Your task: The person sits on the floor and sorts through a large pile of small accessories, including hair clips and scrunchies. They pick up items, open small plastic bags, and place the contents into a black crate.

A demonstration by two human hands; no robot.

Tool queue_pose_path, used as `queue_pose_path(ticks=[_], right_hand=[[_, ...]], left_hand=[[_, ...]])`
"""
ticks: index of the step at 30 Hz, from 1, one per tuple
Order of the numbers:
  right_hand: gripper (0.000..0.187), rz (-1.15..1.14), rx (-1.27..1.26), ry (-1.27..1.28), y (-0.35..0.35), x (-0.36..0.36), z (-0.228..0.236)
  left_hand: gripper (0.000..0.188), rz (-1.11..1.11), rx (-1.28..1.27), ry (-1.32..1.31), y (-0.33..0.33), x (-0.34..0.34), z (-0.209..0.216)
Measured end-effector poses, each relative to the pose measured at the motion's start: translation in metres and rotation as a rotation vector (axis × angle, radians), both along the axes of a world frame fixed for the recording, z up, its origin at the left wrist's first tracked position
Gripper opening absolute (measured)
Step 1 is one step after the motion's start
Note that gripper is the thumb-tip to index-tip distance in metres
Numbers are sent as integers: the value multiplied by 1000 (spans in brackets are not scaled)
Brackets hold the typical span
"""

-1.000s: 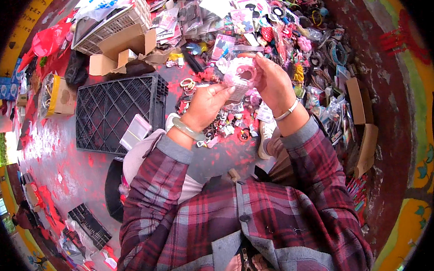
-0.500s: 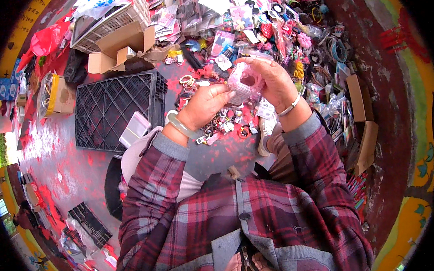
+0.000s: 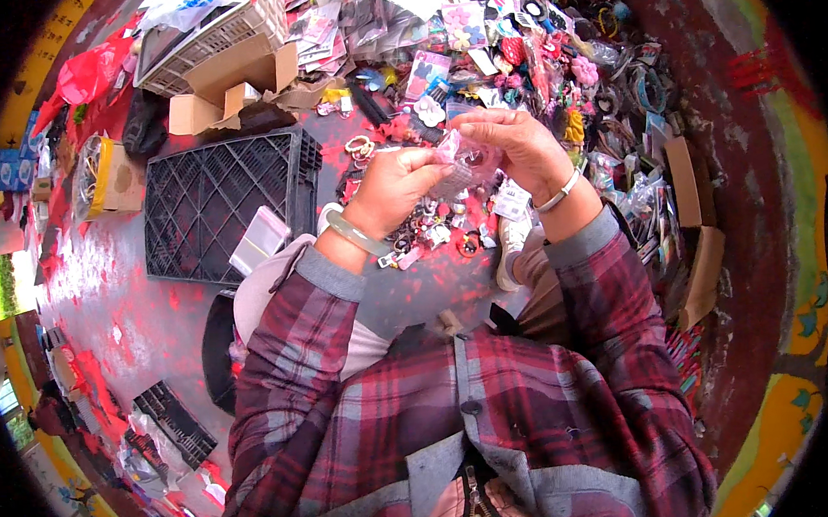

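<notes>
Before me, above the heap, I hold a pink checked, ring-like hair accessory (image 3: 465, 167), which looks partly covered by clear plastic. My left hand (image 3: 393, 187) pinches its left edge between thumb and fingers. On the other side my right hand (image 3: 523, 150) curves over the top, its thumb and fingertips closed on the right edge. Part of the piece is hidden behind the fingers. Just below lie small hair ties and trinkets (image 3: 436, 227) on the floor, with a white-labelled packet (image 3: 511, 200) by my shoe.
A black plastic crate (image 3: 229, 207) lies to the left, a clear box (image 3: 261, 238) against its near edge. An open cardboard box (image 3: 196, 114) and a white basket (image 3: 225, 48) stand behind it. Packaged hair accessories (image 3: 553, 55) pile up ahead and right, beside cardboard flaps (image 3: 691, 183).
The pink piece has gone from an open ring with a visible hole to a flatter, more crumpled shape. My right hand has shifted slightly right, its fingers closer together.
</notes>
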State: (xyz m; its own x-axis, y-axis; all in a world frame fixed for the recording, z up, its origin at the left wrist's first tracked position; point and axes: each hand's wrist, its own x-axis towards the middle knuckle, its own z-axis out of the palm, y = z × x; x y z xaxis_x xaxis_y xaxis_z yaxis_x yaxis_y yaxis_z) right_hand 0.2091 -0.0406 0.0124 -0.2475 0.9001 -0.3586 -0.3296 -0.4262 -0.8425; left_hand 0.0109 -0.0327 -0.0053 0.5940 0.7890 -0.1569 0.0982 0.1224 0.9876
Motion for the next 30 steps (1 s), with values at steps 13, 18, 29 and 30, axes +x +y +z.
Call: queue_pose_path(ticks=[13, 18, 29, 30], right_hand=[[12, 84, -29, -90, 4, 1, -14], [12, 154, -35, -153, 3, 2, -7], [16, 89, 34, -62, 2, -2, -16], [18, 53, 23, -16, 2, -2, -16]], left_hand=[[20, -49, 22, 96, 1, 0, -12], [21, -80, -187, -31, -2, 2, -2], [21, -8, -111, -77, -1, 1, -15], [21, 38, -91, -88, -1, 2, -15]])
